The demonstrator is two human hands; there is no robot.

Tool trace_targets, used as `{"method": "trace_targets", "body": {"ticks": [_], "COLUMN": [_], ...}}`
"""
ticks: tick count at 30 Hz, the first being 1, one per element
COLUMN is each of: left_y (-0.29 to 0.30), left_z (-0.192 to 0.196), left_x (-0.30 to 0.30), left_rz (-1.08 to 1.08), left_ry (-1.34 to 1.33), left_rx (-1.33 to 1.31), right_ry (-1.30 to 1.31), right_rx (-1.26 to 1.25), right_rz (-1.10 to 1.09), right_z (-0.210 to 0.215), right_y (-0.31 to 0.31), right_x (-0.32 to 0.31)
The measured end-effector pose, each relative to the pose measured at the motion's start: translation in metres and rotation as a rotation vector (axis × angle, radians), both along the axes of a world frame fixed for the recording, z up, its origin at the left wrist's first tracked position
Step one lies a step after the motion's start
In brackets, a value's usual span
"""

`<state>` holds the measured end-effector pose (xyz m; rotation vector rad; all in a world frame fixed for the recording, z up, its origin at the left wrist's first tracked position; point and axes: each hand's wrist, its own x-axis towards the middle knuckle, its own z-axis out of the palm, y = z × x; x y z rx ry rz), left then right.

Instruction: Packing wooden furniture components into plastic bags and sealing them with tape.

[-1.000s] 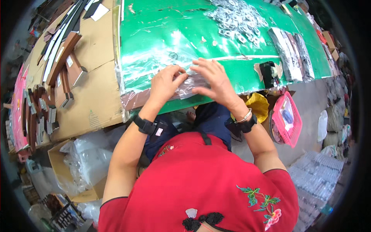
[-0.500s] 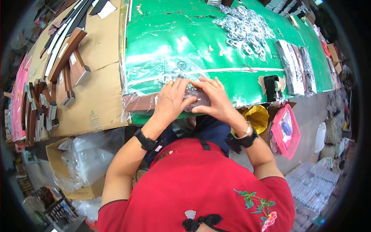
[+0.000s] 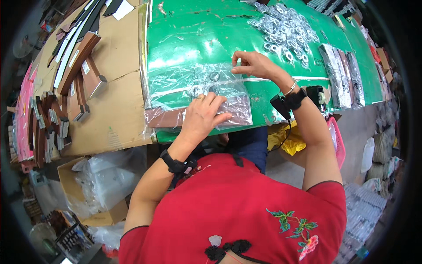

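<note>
Brown bar (image 3: 165,119): one, inside a clear plastic bag (image 3: 176,86), along the near edge of the green tabletop (image 3: 189,37). Left to right: loose brown bars (image 3: 78,64), on cardboard (image 3: 116,66); bagged bar, film wrinkled beyond it; left hand (image 3: 202,113), fingers loosely spread, resting on the bag over the bar; right hand (image 3: 255,65), thumb and forefinger bent together by the bag's far right corner, film pinched or not: cannot tell; pile of ring-shaped pieces (image 3: 288,35). Handling, by judgement: light flat pressure should steady the bar; film best drawn evenly, wrinkles smoothed outward.
</note>
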<state>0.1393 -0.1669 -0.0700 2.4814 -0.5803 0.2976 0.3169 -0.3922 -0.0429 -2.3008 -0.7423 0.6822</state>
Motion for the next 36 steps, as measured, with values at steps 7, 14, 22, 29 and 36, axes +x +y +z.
{"method": "trace_targets", "body": {"ticks": [7,14,22,29,36], "left_y": [0.0,0.0,-0.002,-0.002,-0.003], "left_z": [-0.002,-0.004,-0.002,-0.002,-0.004], "left_x": [-0.002,-0.004,0.001,-0.004,0.004], "left_rz": [-0.012,-0.008,0.02,0.002,0.018], "left_ry": [0.011,-0.007,0.019,0.028,0.024], "left_rx": [-0.008,0.011,-0.005,-0.007,-0.002], "right_ry": [0.01,-0.059,0.28,-0.727,-0.46], "right_rx": [0.022,0.103,0.094,0.22,-0.078], "right_rz": [-0.065,-0.253,-0.541,-0.197,-0.082], "right_z": [-0.019,-0.039,-0.022,-0.006,-0.034], "right_y": [-0.007,-0.018,-0.018,0.015,0.056], "right_x": [0.02,0.021,-0.013,-0.016,0.008]}}
